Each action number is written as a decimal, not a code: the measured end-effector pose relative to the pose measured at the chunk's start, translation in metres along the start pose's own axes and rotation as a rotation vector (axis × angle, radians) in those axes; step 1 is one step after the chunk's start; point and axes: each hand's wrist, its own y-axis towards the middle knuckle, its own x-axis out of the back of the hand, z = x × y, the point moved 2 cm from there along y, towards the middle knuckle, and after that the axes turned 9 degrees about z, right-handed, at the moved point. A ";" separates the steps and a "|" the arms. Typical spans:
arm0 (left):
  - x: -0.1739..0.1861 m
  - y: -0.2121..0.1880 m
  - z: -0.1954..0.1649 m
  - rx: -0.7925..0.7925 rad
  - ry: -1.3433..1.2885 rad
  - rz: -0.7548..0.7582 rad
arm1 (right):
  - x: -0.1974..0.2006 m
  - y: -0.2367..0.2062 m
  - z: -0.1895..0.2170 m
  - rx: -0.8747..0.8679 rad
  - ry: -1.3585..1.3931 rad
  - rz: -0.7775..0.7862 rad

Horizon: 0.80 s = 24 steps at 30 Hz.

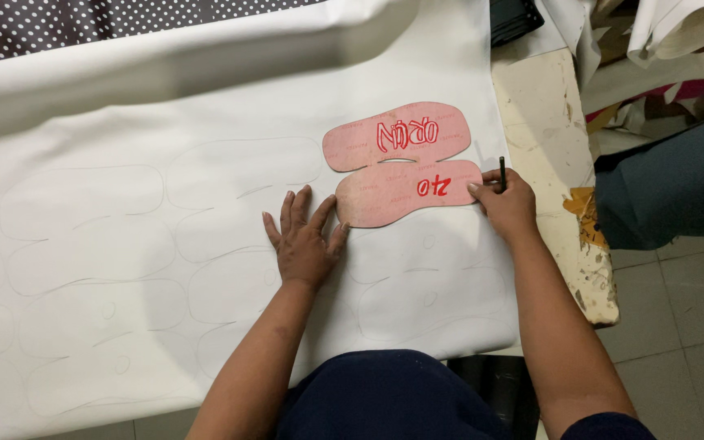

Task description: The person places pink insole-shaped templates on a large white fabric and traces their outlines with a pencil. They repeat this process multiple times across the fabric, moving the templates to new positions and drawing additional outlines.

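From the head camera, you are looking down at a white sheet (205, 122) spread over the worktable, its surface covered with faint traced outlines (91, 244) of sole shapes in rows. Two pink sole templates are lying on the sheet toward its right side: the upper pink template (397, 134) is sitting just above the lower pink template (409, 191), and the two are touching along their long edges. Both are flat, elongated pieces with rounded ends and a narrowed waist, salmon pink with red handwritten markings on top. Your left hand (303, 244) is lying flat on the sheet with its fingers spread, the fingertips pressing at the left end of the lower template. Your right hand (507, 204) is resting at that template's right end, closed around a thin dark pen (502, 173) that is standing nearly upright against the template's edge. The two hands are well apart, one at each end of the lower template. To the right, the worn table edge (564, 163) is showing beyond the sheet, and dotted dark fabric (83, 24) is lying along the top.
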 end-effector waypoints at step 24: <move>-0.035 0.027 -0.052 -0.513 0.146 0.156 | 0.001 0.011 -0.005 0.016 -0.361 -0.068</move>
